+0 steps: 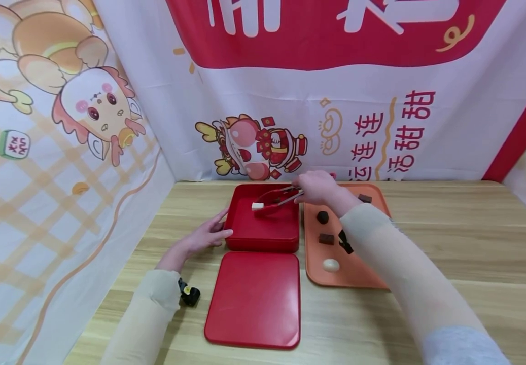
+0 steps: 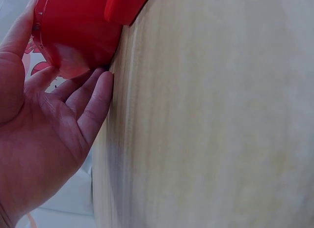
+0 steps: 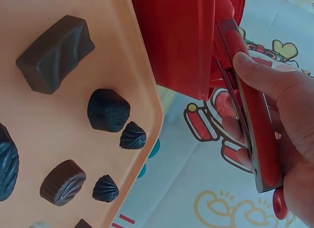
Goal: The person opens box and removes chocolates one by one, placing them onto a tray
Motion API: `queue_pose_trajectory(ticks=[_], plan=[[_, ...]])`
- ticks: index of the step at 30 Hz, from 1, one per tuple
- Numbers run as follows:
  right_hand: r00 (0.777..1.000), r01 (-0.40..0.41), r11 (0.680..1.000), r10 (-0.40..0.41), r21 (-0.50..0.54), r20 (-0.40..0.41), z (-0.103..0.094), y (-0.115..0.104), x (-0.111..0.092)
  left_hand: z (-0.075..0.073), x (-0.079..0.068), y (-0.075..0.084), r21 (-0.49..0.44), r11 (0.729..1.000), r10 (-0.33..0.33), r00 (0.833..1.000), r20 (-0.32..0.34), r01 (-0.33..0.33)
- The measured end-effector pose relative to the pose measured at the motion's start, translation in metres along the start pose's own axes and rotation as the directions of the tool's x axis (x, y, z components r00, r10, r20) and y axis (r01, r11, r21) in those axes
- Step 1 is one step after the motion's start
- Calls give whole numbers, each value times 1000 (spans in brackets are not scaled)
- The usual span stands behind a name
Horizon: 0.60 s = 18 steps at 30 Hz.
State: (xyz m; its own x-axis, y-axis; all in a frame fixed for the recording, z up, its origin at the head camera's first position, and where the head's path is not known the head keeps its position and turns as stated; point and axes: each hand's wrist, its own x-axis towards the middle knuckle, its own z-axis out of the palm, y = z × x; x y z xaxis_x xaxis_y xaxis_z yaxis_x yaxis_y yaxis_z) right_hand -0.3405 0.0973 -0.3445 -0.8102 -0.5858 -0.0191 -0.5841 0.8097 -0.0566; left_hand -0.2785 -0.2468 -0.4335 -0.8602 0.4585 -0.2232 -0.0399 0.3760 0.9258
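Observation:
My right hand [image 1: 317, 190] grips red-and-metal tongs [image 3: 257, 125] by the handles. Their tips reach into a square red box [image 1: 263, 245], at a small white block [image 1: 257, 206] just over or on its floor; whether it touches the floor I cannot tell. At the box's left side, my left hand [image 1: 205, 237] rests with fingers spread and fairly straight. Its fingertips lie low against the wall in the left wrist view. On an orange tray [image 1: 315, 272] right of the box sit several chocolates, among them a dark brown bar [image 3: 56, 53] and a white oval piece [image 1: 330, 265].
A flat red lid [image 1: 253, 299] lies on the wooden table [image 1: 463, 223] in front of the box. The tray stands close beside the box, partly under my right forearm. A printed cloth [image 1: 244, 91] hangs behind the table, with another at the left.

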Motion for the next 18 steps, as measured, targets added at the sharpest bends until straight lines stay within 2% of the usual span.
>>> queue_pose_trajectory(ticks=[12, 18], plan=[[1000, -8, 998, 8, 59, -16, 3, 1, -5, 1, 1, -2, 1, 1000, 3, 1000, -8, -3], [999, 9, 998, -6, 60, -42, -1, 2, -10, 0, 2, -3, 3, 1000, 1, 1000, -7, -1]])
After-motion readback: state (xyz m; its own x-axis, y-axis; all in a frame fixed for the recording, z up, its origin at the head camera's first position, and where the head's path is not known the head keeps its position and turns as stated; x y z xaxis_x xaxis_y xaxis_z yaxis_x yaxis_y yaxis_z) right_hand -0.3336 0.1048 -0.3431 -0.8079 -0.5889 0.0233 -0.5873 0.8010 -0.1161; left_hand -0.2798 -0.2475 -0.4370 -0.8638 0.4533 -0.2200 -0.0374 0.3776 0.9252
